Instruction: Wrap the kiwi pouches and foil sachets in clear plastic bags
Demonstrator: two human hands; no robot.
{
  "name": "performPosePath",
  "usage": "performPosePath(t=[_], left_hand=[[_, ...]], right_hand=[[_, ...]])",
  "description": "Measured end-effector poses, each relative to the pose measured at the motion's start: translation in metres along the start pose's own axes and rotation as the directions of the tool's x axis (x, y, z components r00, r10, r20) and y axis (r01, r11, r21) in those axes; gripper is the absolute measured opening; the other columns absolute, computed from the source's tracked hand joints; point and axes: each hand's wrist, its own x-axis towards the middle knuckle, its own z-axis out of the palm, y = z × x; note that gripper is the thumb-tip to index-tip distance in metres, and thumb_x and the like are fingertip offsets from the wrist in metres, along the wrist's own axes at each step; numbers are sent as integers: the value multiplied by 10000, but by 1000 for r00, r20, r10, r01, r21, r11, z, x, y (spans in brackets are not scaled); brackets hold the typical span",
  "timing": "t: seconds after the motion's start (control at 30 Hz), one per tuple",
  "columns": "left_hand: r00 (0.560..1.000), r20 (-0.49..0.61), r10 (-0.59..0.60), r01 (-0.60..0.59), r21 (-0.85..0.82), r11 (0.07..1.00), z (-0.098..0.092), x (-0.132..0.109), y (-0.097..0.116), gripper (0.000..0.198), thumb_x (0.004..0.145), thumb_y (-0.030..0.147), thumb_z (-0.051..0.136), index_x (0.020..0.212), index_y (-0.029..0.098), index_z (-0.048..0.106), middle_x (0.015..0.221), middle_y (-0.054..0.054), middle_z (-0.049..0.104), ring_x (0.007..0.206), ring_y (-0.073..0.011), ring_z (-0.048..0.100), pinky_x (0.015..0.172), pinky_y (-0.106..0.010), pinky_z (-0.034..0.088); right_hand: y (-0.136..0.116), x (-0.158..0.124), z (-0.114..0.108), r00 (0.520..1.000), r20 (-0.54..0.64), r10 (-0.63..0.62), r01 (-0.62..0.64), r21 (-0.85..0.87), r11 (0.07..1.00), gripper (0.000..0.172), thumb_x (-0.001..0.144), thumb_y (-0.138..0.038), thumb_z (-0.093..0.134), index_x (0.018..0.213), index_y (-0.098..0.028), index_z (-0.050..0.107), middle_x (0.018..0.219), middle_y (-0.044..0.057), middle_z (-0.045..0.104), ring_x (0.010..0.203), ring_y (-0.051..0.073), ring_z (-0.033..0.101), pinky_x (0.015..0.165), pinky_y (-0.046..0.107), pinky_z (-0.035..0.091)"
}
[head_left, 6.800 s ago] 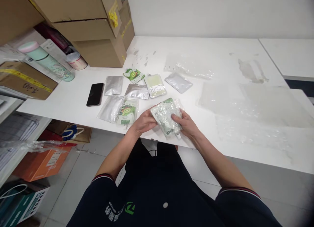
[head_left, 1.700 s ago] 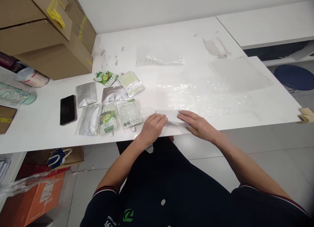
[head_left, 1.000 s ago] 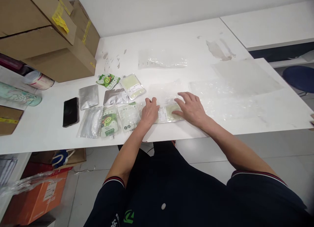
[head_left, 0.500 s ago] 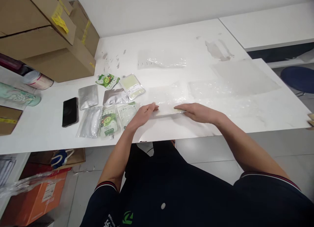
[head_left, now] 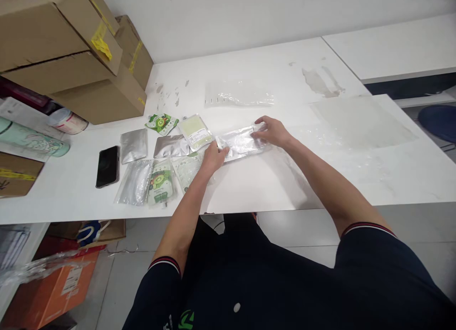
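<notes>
A shiny silver, wrinkled plastic bag (head_left: pixel 241 142) lies between my two hands over the table, folded into a long strip. My left hand (head_left: pixel 214 157) grips its left end, with the thumb on top. At the bag's right end, my right hand (head_left: pixel 271 131) is closed with thumb and fingers on the edge. Just left of my left hand is a pale green labelled pouch (head_left: pixel 195 132). A clear bag with green print (head_left: pixel 185 170) is partly covered by my left forearm.
Left on the table are a silver pouch (head_left: pixel 134 146), a kiwi-printed pouch (head_left: pixel 161 124) and a black phone (head_left: pixel 107 166). Cardboard boxes (head_left: pixel 103 94) stand behind them. Clear plastic bags (head_left: pixel 238 93) lie at the back, and a translucent sheet (head_left: pixel 366 121) is at the right.
My hands have moved away from the table's front edge, my right hand furthest. The sheet-like bag they pressed on now shows as a crinkled silver strip, and its right end is raised farther back.
</notes>
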Motion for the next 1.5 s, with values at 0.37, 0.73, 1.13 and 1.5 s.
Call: performPosePath(t=[0.37, 0.73, 1.13, 1.5], left_hand=[[982, -124, 139, -46, 560, 827, 28, -11, 12, 346, 964, 243, 428, 1283, 177, 544, 1156, -204, 558, 850, -293, 680, 721, -428, 533], [927, -164, 338, -168, 623, 764, 18, -27, 22, 282, 928, 194, 484, 1139, 118, 656, 1109, -220, 630, 1106, -360, 572, 891, -529, 501], [816, 454, 358, -143, -441, 886, -35, 11, 42, 483, 724, 565, 764, 936, 136, 701, 869, -70, 695, 776, -184, 653, 697, -313, 521], [893, 148, 425, -284, -548, 787, -21, -28, 50, 333, 740, 448, 767, 862, 174, 622, 738, 28, 635, 661, -98, 589, 622, -228, 457]], right_hand=[[-1, -3, 23, 966, -223, 134, -211, -366, 906, 529, 857, -476, 572, 1243, -117, 534, 1187, 231, 558, 1022, 360, 594, 830, 499, 509], [-9, -15, 11, 982, -185, 25, -16, 52, 999, 232, 747, -363, 621, 689, -218, 449, 632, -21, 472, 628, 137, 443, 551, 263, 344], [-60, -54, -2, 980, -4, -199, 192, 283, 940, 488, 797, -645, 608, 668, -213, 422, 622, -31, 421, 577, 102, 385, 528, 240, 318], [-56, -63, 39, 934, 354, 44, -265, 607, 749, 445, 627, -577, 805, 665, -211, 555, 630, 7, 588, 579, 147, 517, 569, 298, 443]])
